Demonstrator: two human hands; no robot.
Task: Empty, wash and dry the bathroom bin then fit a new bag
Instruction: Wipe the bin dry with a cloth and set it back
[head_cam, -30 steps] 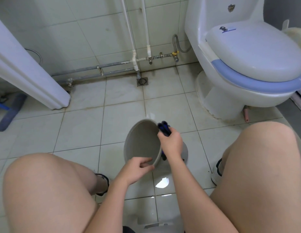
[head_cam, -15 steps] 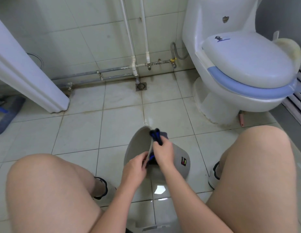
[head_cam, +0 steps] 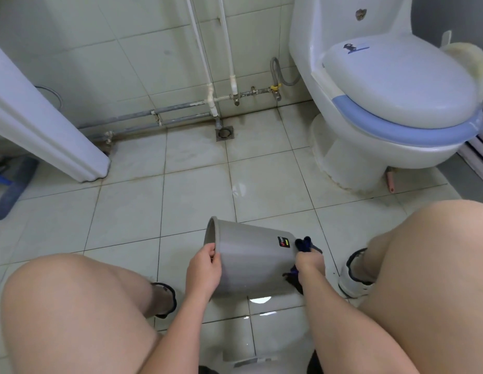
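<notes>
Pale, wet bathroom floor tiles [head_cam: 197, 201] are lying under a crouching person who is drying a grey plastic bin [head_cam: 251, 260] beside the toilet [head_cam: 383, 109].

Head view: the bin is lying on its side between the knees, held just off or lightly on the floor (I cannot tell which), its open mouth pointing left and its base right, a small label facing up. The left hand [head_cam: 204, 271] is clamped on the rim, fingers curling over the lip; the right hand [head_cam: 309, 263] is closed on a dark blue cloth [head_cam: 302, 242], pressing it against the base end. The bin is looking light, stiff and thin-walled, and probably slick while damp, so the rolled rim is likely giving the surest hold, with a palm under the base steadying it. A floor drain [head_cam: 224, 133] is sitting by the wall pipes.
</notes>
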